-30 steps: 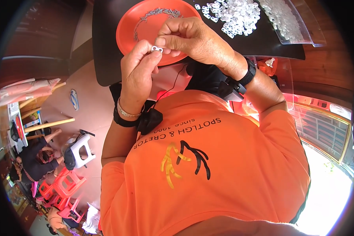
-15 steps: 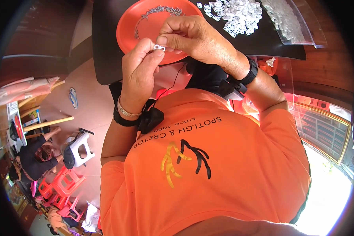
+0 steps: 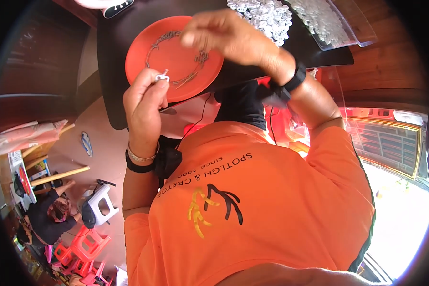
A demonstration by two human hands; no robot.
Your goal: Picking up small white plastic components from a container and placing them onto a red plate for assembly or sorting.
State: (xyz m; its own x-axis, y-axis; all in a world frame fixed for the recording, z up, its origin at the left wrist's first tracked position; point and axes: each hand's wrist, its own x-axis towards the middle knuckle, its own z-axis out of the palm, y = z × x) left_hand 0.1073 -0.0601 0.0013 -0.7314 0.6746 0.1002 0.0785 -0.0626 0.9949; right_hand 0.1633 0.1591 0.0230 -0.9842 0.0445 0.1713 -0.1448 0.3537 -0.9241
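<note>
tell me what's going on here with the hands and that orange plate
A person in an orange shirt works over a black tray. The left hand pinches a small white plastic clip with a metal pin at its fingertips, held above the round orange plate, which carries a ring of thin metal pins. The right hand, blurred, reaches over the plate; whether it holds anything is unclear. A heap of small white plastic pieces lies beyond.
</note>
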